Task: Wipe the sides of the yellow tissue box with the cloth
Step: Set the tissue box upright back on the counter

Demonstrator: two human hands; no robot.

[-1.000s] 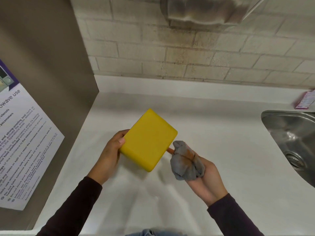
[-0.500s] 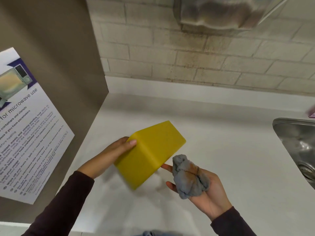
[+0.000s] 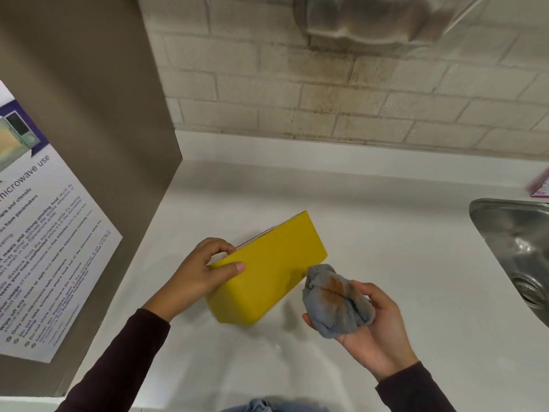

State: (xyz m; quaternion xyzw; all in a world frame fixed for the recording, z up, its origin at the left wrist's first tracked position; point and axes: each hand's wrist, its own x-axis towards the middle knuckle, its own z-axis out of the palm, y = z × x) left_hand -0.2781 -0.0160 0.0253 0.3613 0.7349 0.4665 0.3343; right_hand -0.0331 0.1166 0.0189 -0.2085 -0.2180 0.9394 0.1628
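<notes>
The yellow tissue box [image 3: 267,272] is held tilted above the white counter [image 3: 401,263], one long side facing me. My left hand [image 3: 196,278] grips its left end, thumb on the facing side and fingers over the top edge. My right hand [image 3: 377,331] holds a bunched grey cloth [image 3: 335,301] with orange-brown stains. The cloth's upper end sits at the box's lower right corner; I cannot tell whether they touch.
A steel sink [image 3: 517,251] is set into the counter at the right. A brown cabinet side [image 3: 89,120] with a microwave-use notice [image 3: 44,248] stands at the left. A brick wall [image 3: 326,93] runs along the back, with a metal fixture [image 3: 371,19] above.
My left hand has turned the box from its broad face to a long side facing me. The cloth in my right hand has stayed by the box's right end.
</notes>
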